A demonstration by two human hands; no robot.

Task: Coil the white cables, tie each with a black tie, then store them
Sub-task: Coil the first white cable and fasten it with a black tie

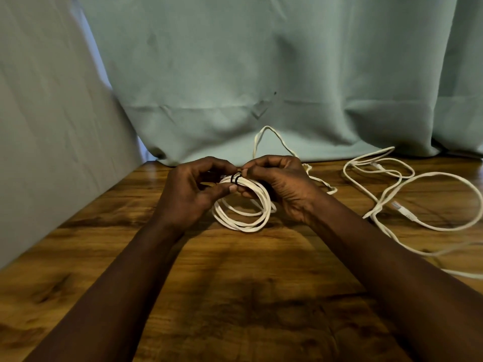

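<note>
- At the top of the coiled cable (pixel 243 214), a black tie (pixel 236 179) sits wrapped round the strands; left hand (pixel 193 194) and right hand (pixel 282 186) both pinch the coil there.
- Right of the coil, a loose cable (pixel 444 176) sprawls uncoiled.
- Behind the coil, another strand (pixel 269 131) lies loose.
- My call: first tie nearly finished, more coiling ahead, storing not begun.
</note>
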